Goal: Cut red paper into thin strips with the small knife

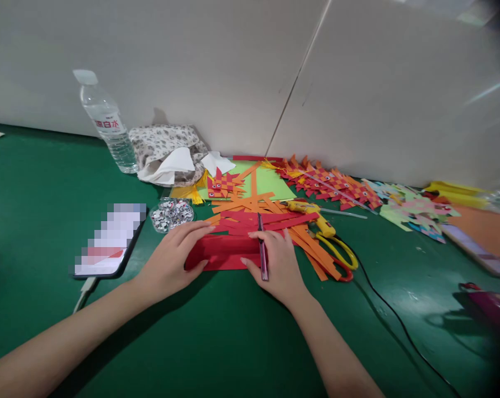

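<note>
Green counter (233, 342) nearest, running back to pale wall panels (233, 72). Red paper (227, 253) lies flat on it between both hands: left hand (170, 260) open, fingers pressing the paper's left edge; right hand (277, 265) at its right edge, gripping a slim dark pen (262, 243). Orange strips (311, 249) lie just right of the paper, and a phone (109, 240) lies to its left.

Green table (233, 342): phone (109, 240), bottle (109, 124), red paper (225, 254), scissors (336, 251).

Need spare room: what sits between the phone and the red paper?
Head view: the left hand, on the red paper, and a dish of googly eyes.
</note>
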Available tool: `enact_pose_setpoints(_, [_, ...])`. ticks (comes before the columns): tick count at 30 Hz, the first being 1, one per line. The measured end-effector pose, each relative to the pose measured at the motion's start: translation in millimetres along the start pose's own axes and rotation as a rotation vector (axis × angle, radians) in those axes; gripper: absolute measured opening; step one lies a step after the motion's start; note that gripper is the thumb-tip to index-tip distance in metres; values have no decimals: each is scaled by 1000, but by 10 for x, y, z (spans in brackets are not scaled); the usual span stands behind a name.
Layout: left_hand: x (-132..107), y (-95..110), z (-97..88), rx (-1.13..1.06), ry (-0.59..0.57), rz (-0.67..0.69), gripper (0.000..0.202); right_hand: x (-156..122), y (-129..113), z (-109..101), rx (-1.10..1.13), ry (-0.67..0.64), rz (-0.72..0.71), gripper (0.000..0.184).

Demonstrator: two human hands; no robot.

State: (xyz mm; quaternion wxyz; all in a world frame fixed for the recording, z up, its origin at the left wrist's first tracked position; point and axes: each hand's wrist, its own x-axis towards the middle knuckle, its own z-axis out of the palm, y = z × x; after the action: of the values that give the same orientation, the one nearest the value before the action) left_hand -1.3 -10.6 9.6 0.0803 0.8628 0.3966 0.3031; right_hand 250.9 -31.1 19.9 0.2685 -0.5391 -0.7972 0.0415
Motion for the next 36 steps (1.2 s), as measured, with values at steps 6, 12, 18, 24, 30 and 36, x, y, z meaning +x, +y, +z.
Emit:
enact_pose_setpoints(6, [35,122,-13,160,-123,123,49,-13,16,2,-23,5,-27,34])
enact_pose_setpoints(12, [206,211,33,238,-214,84,41,-27,30,-17,-2,-6,-9,36])
enact_pose_setpoints(18, [455,264,38,230,-388,-40,39,-10,103,-30,-18,36,23,47])
enact_pose_setpoints(24, [699,250,-53,43,-730,-192,34,-2,145,-34,-48,47,33,55])
enact_pose_setpoints(30, [781,203,-70,-69,-770,-247,32,12,143,-44,-42,58,24,57])
enact_pose_setpoints(36, [791,234,-35,-93,-775,-247,23,-3,162,-89,38,141,-62,43])
